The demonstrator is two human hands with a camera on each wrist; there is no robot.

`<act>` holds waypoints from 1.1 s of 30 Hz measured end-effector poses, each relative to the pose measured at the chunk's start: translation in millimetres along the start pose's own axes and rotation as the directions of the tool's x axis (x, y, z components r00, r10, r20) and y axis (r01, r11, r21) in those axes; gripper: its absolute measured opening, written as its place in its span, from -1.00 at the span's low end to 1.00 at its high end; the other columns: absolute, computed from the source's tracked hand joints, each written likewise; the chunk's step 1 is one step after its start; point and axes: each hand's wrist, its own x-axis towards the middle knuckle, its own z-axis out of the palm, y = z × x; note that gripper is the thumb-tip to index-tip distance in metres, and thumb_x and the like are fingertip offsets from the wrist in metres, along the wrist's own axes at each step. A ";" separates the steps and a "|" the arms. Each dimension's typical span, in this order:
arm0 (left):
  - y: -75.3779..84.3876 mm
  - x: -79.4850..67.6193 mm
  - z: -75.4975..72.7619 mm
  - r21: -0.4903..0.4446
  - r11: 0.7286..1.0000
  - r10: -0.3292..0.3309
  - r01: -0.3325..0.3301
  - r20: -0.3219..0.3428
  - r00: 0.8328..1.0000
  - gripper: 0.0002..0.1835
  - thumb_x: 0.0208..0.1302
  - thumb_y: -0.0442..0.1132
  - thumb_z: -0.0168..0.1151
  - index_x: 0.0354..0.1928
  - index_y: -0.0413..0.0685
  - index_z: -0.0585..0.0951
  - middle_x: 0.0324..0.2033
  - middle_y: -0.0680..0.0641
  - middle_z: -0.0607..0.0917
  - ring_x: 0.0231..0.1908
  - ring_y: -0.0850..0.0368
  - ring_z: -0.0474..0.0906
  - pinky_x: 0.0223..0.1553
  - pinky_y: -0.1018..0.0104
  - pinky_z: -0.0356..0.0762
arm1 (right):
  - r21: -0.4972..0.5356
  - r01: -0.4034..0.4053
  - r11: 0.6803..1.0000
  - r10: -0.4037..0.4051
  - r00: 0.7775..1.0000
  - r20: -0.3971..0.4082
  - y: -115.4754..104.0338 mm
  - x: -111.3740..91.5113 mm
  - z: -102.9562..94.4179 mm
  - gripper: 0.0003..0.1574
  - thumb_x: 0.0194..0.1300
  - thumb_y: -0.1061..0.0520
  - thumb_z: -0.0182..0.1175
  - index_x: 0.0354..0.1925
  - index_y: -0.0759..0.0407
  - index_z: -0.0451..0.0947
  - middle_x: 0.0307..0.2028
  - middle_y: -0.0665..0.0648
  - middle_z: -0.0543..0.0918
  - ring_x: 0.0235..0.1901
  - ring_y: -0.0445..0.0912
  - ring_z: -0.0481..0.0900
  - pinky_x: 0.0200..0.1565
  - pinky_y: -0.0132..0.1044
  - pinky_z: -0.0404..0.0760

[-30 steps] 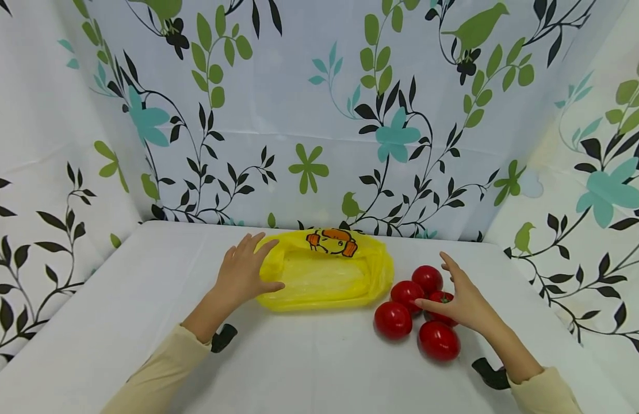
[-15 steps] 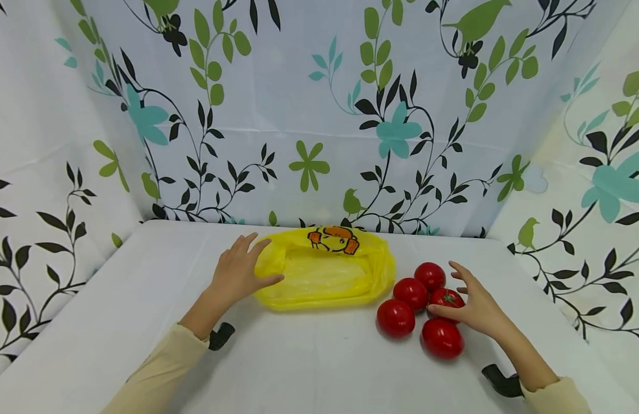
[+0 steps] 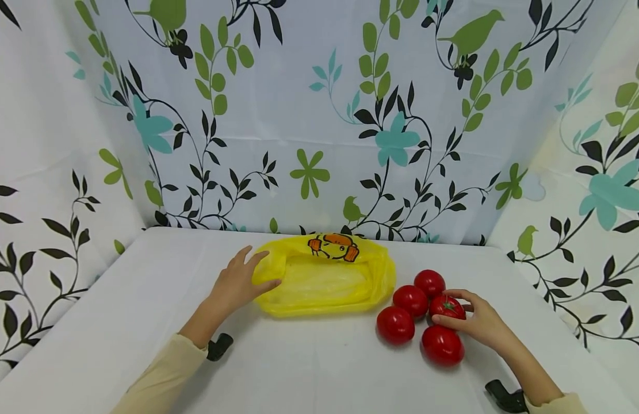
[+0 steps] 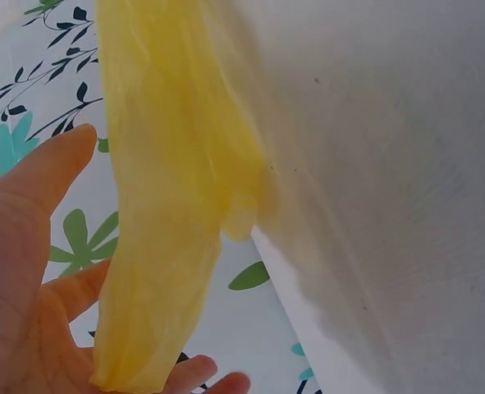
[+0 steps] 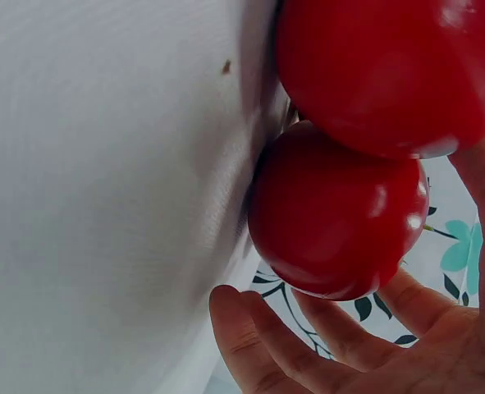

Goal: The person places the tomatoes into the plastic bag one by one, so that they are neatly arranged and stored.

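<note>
In the head view my left hand (image 3: 238, 282) is held with thumb and fingers spread at the left end of a yellow plastic bag (image 3: 324, 310) with a cartoon duck print, its middle opened wide. The left wrist view shows a fold of the bag (image 4: 164, 189) between thumb and fingers, not squeezed. My right hand (image 3: 474, 316) is around a red tomato with a green stem (image 3: 447, 307), thumb on the near side, fingers on the far side. Spread fingers of the right hand (image 5: 373, 349) sit close beside that tomato (image 5: 336, 217); firm contact cannot be told.
Several other red tomatoes cluster around it, one nearest (image 3: 442, 345) and one at the left (image 3: 395, 325). All lie right of the bag on a white-covered table (image 3: 309, 368). Leaf-patterned curtains (image 3: 298, 115) stand behind and at both sides.
My right hand has shifted right, then come down around the stemmed tomato. The left hand has stayed nearly in place beside the bag. The tomatoes have not visibly moved on the table.
</note>
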 end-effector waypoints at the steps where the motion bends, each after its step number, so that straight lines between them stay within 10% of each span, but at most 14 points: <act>1: -0.1 0.1 0.7 -0.010 1.000 -0.007 0.007 0.007 1.000 -0.18 0.23 0.22 0.24 0.40 -0.12 0.32 0.40 -0.43 0.14 0.30 -0.47 0.20 0.18 -0.45 0.25 | 0.006 0.006 1.000 -0.006 1.000 0.001 1.0 0.2 -0.2 -0.10 0.14 -0.08 0.39 0.29 0.33 0.31 0.17 0.49 0.40 0.05 0.35 0.45 -0.22 -0.02 0.72; 33: -11.6 -4.9 -1.0 -0.209 0.978 0.001 -0.020 -0.092 0.996 -0.41 0.16 -0.28 0.40 0.19 -0.45 0.46 0.21 -0.42 0.42 0.21 -0.40 0.34 0.24 -0.24 0.33 | 0.042 0.054 0.998 -0.054 0.998 -0.013 -0.5 -2.6 2.8 -0.20 0.15 0.03 0.39 0.23 0.40 0.37 0.09 0.45 0.49 -0.16 0.07 0.53 -0.29 -0.20 0.69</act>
